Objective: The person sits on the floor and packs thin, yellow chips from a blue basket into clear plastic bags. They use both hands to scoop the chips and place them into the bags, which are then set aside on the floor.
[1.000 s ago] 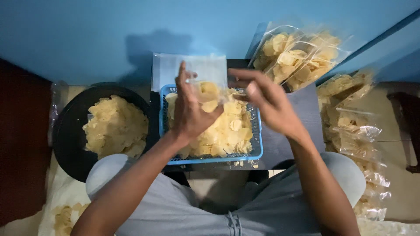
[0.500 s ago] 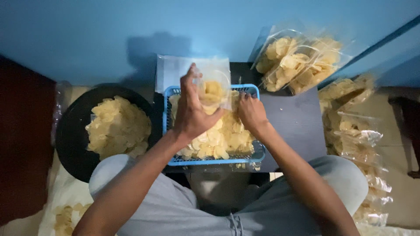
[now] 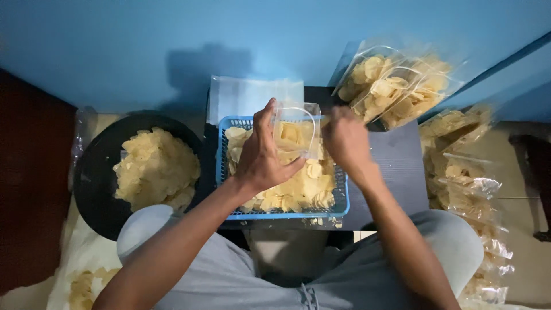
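Blue wall behind, low black table (image 3: 402, 166) in front: my left hand (image 3: 261, 158) pinches the clear plastic bag (image 3: 295, 129) upright by its near edge, thumb and fingers pressed on the film, over the blue basket (image 3: 221, 172) of yellow chips. My right hand (image 3: 344, 140), raised a second ago, has dropped to the bag's 3 o'clock side; its fingers are blurred, so their grip I cannot tell. Chips now show inside the bag, so filling is under way. Black bowl (image 3: 94, 183) of chips sits at 9 o'clock, filled bags (image 3: 396, 86) at 1 o'clock.
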